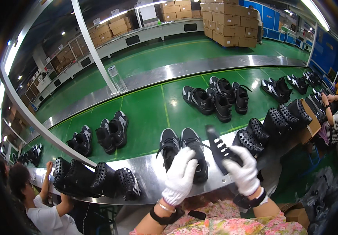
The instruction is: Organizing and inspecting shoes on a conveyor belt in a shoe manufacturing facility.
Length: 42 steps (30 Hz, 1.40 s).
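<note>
This is a shoe factory. A long green belt (153, 105) with shiny metal edges runs across the big room. Pairs of black shoes (216, 98) ride on the belt. Black shoe forms (98, 178) stand along its near edge, where workers (43, 203) sit. Behind the belt, brown boxes (227, 21) are piled high on the green floor.

White knit gloves on both hands: the left hand (180, 174) over a black sneaker (194, 152) with white trim at the heel, the right hand (244, 170) around a black perforated insert (220, 150). Bright green conveyor belt (149, 109) with yellow lines, edged in shiny silver metal. Sleeves (231, 225) are a pink-and-yellow floral print. Black wristbands. Brown cardboard boxes (227, 23) stacked behind; blue wall panels (329, 51) at right.
</note>
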Each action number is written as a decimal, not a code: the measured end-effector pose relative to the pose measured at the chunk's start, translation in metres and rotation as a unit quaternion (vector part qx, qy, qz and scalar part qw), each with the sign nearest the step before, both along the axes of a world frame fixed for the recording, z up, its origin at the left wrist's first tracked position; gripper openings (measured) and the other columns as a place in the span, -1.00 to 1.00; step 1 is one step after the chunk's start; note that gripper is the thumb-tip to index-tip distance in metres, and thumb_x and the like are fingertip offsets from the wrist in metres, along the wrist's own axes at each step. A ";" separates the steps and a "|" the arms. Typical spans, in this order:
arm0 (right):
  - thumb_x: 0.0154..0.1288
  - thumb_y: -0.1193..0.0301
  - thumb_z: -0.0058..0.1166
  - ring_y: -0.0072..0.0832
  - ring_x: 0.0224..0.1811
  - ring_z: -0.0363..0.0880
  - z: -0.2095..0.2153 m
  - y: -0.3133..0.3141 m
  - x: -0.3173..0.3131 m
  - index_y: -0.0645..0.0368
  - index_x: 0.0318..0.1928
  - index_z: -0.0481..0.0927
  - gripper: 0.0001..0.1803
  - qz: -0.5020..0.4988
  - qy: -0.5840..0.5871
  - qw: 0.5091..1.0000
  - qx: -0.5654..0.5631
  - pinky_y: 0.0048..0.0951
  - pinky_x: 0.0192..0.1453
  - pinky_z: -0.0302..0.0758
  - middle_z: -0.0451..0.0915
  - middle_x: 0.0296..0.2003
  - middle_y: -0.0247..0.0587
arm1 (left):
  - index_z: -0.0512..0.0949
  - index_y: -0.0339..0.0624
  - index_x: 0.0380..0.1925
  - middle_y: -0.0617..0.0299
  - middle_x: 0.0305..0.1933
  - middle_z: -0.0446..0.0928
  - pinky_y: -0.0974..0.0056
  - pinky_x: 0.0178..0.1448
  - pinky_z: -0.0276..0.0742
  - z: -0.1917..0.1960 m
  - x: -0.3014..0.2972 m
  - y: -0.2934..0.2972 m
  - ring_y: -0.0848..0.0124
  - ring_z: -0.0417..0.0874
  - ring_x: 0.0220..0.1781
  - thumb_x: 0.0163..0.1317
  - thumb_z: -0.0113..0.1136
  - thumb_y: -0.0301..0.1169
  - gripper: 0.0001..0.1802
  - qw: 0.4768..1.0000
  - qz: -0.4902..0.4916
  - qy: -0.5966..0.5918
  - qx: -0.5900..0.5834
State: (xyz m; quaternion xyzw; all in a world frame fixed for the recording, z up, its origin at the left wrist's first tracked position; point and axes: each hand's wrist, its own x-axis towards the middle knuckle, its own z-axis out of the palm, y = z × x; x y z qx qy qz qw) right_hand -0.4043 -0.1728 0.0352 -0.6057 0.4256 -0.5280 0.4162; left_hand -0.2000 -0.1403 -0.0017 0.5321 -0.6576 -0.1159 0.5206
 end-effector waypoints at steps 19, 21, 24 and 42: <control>0.21 0.17 0.37 -0.23 -0.17 0.77 0.014 0.002 -0.062 0.20 0.09 0.66 -0.49 0.207 0.351 0.912 -0.037 -0.33 -0.03 0.64 0.75 -0.22 -0.01 | 0.62 -0.10 -0.33 0.04 -0.42 0.67 0.02 -0.28 0.65 -0.006 -0.009 -0.057 0.07 0.75 -0.34 0.18 0.19 -0.23 -0.80 0.899 0.049 -0.401 0.169; 0.23 0.12 0.31 -0.17 -0.18 0.76 0.024 -0.014 -0.053 0.21 0.07 0.66 -0.49 0.240 0.372 0.895 0.045 -0.29 -0.05 0.64 0.75 -0.23 0.02 | 0.64 -0.11 -0.30 0.02 -0.40 0.68 0.02 -0.24 0.65 0.002 -0.016 -0.053 0.04 0.75 -0.34 0.18 0.19 -0.20 -0.76 0.906 0.032 -0.386 0.172; 0.26 0.03 0.16 -0.03 -0.20 0.73 -0.007 -0.036 -0.031 0.19 -0.01 0.66 -0.50 0.243 0.415 0.874 0.065 -0.13 -0.07 0.62 0.72 -0.26 0.09 | 0.69 -0.11 -0.26 -0.01 -0.35 0.70 0.02 -0.17 0.66 0.006 -0.019 -0.058 0.00 0.75 -0.30 0.18 0.18 -0.18 -0.72 0.898 0.020 -0.360 0.253; 0.28 0.13 0.29 -0.11 0.27 0.50 -0.021 -0.039 -0.011 0.18 0.38 0.41 -0.27 0.195 0.375 0.906 0.022 -0.17 0.39 0.40 0.54 0.23 0.04 | 0.27 -0.53 0.37 -0.07 -0.10 0.61 0.06 0.13 0.54 -0.032 -0.026 0.015 0.06 0.63 0.00 0.20 0.36 -0.40 -0.21 0.979 0.131 -0.144 0.059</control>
